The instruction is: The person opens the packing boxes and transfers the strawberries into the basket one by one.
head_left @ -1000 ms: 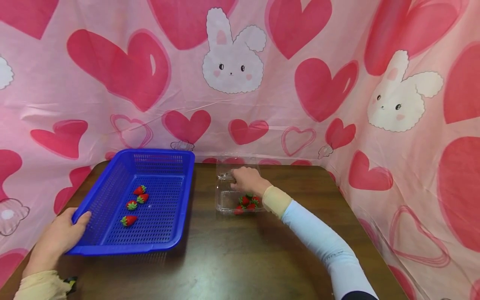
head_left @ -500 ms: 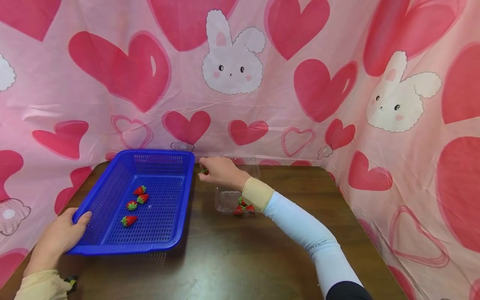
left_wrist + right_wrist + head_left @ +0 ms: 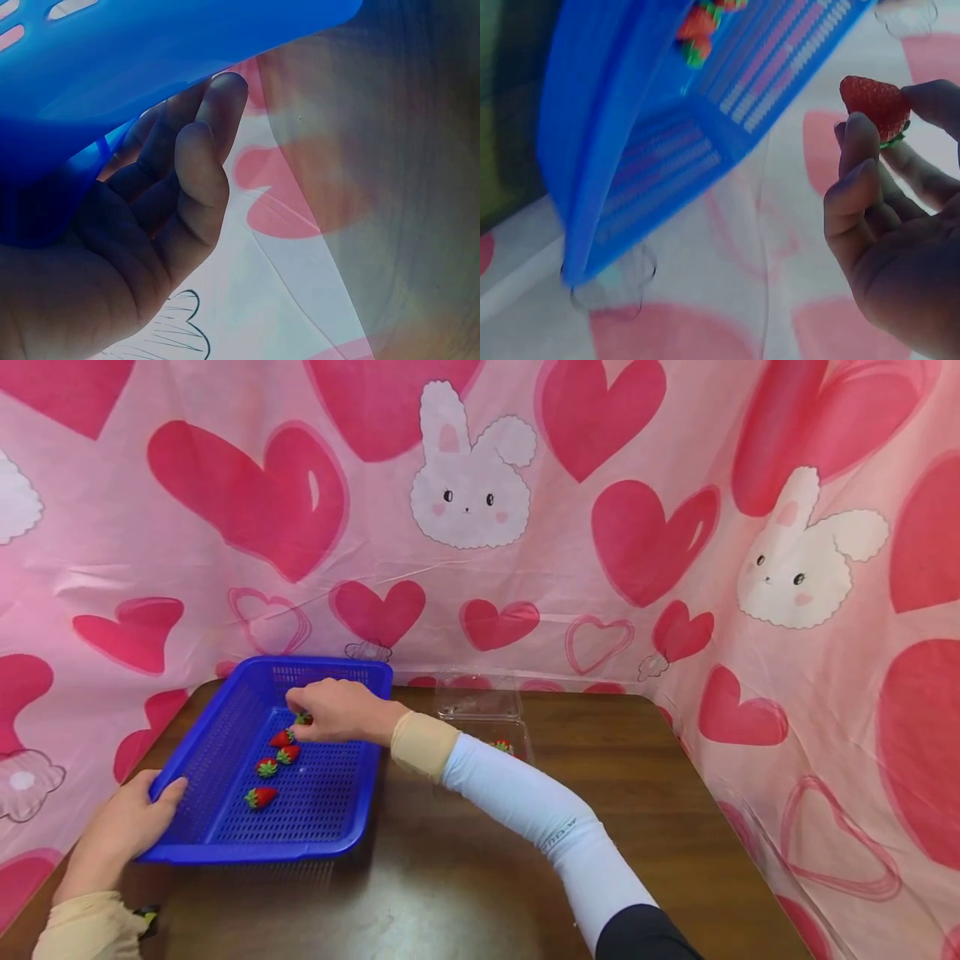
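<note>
A blue plastic basket (image 3: pixel 322 842) with slotted walls stands on the left of the table, several strawberries (image 3: pixel 261 797) lying on its floor. My left hand (image 3: pixel 127 822) grips the basket's left rim; in the left wrist view its fingers (image 3: pixel 201 161) curl beneath the blue edge. Over the far part of the basket, my right hand (image 3: pixel 341 710) pinches one strawberry (image 3: pixel 875 107) between thumb and fingertips, as the right wrist view shows. In the head view that strawberry is mostly hidden by the hand.
A clear plastic clamshell box (image 3: pixel 480 703) sits open at the back middle, a strawberry (image 3: pixel 502 746) showing in it; the right sleeve covers part of it. The brown table (image 3: pixel 622 827) meets a pink heart-patterned cloth (image 3: pixel 555 552) behind and at the right.
My right hand has travelled left from the clamshell box to above the basket, carrying a strawberry. The left hand keeps its grip on the rim.
</note>
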`<state>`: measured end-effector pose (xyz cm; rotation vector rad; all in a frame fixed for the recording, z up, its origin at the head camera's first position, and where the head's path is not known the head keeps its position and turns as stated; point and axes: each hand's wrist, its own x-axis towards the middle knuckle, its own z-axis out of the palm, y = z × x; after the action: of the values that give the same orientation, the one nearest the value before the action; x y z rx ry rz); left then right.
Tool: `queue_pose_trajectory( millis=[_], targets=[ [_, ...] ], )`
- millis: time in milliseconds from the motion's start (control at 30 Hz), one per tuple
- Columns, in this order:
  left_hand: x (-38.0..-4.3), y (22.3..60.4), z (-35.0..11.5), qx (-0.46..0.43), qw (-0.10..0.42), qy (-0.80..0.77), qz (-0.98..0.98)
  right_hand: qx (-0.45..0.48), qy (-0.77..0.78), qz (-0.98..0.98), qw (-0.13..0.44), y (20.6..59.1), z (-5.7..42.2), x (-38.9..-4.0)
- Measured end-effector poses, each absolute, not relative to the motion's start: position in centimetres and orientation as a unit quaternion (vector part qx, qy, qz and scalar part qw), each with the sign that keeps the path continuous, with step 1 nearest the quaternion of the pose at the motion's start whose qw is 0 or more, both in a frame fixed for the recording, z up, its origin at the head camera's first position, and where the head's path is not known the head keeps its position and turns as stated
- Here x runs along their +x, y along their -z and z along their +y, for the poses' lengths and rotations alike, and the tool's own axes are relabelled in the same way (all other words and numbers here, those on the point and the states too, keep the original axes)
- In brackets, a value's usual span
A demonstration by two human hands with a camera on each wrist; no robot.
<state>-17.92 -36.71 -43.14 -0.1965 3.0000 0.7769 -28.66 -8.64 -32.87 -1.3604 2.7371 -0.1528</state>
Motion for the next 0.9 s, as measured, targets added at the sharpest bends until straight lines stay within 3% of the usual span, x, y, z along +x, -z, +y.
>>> queue_pose_trajectory(
  millis=[400, 900],
  targets=[
    [-18.4, 43.1, -37.0, -0.065, 0.017, -0.257, 0.964, -0.456, -0.07, 0.876, 0.142, 36.8, -17.5, -25.8],
    [-18.3, 43.1, -37.0, -0.069, 0.021, -0.255, 0.964, -0.411, -0.127, 0.884, 0.185, 40.2, -20.9, -24.3]
  ],
)
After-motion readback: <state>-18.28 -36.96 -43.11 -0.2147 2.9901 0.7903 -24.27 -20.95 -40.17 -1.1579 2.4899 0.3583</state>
